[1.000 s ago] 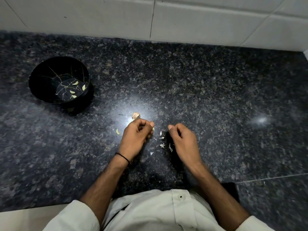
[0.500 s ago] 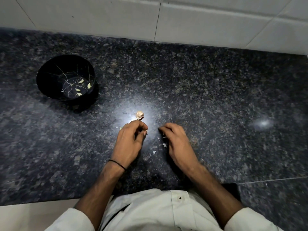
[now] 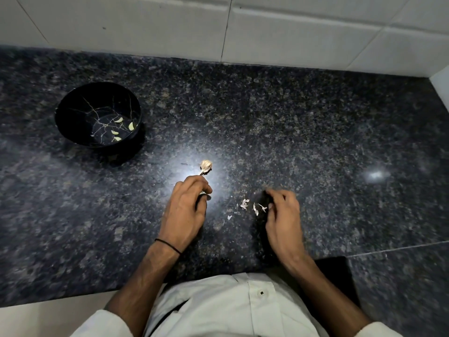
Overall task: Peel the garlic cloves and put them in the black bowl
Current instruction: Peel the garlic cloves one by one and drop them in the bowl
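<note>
Where the garlic sits: the garlic head (image 3: 206, 165) lies on the counter (image 3: 315, 132) in the bright glare, just beyond the left fingertips and not quite touching them.
Left hand (image 3: 187, 210): knuckles up, fingers curled in, thumb and forefinger nipping a small pale clove (image 3: 202, 193), and only a sliver of it shows.
Right hand (image 3: 283, 215): blurred, fingers curled down toward the counter, apart from the left; I cannot tell whether it holds anything.
Peels (image 3: 244, 204): a few papery white scraps scattered on the counter between the two hands, the nearest right at the right fingertips.
Black bowl (image 3: 73, 113): upright, off to the left and further back, well clear of both hands.
Peeled cloves (image 3: 131, 126): four pale ones lying in the bottom of the bowl, toward its right side.
Wristband (image 3: 167, 245): thin black loop on the left wrist.
Shirt (image 3: 230, 307): white, one button showing, sleeves at the bottom edge.
Wall (image 3: 145, 25): white tiles along the back of the counter.
</note>
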`<state>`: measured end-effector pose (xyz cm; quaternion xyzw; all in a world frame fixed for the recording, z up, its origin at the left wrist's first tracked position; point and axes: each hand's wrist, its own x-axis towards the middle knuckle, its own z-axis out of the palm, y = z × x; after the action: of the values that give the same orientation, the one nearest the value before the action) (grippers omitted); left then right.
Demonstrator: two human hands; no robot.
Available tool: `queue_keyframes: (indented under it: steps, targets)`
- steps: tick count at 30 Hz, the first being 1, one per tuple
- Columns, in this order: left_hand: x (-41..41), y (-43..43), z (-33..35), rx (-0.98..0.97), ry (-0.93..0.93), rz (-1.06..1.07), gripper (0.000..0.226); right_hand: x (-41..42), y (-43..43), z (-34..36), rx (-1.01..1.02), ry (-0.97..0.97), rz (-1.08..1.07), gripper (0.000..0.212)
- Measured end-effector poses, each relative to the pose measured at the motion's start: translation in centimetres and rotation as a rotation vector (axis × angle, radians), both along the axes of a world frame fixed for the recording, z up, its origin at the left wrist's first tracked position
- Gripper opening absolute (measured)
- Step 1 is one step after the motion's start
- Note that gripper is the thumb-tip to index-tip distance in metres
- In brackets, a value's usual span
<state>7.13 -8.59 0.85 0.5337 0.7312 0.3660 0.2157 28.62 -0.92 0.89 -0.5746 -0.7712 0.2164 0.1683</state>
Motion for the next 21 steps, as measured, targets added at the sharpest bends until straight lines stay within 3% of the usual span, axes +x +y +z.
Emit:
queue_keyframes:
  steps: [6, 9, 13, 17, 21]
  targets:
    - [0.6, -1.2, -0.3, -0.021, -0.016, -0.136, 0.019, -3.8, -2.9, 0.0, -0.021, 0.120, 0.139, 0.043]
    - [0.9, -2.1, -0.5, -0.051, -0.058, -0.169, 0.016, -3.9, -2.2, 0.9, -0.009, 0.221, 0.083, 0.046]
    - [1.3, -2.9, -0.9, -0.118, -0.075, -0.158, 0.016, -3.0, -0.2, 1.1, 0.023, 0.104, 0.064, 0.049]
    - [1.5, -2.7, -1.0, -0.107, -0.105, -0.123, 0.020, -3.4, -0.4, 0.1, 0.025, 0.016, 0.202, 0.033]
    - [2.0, -2.8, -1.1, -0.097, -0.082, -0.078, 0.021, -4.1, -3.2, -0.6, 0.070, -0.044, 0.355, 0.034]
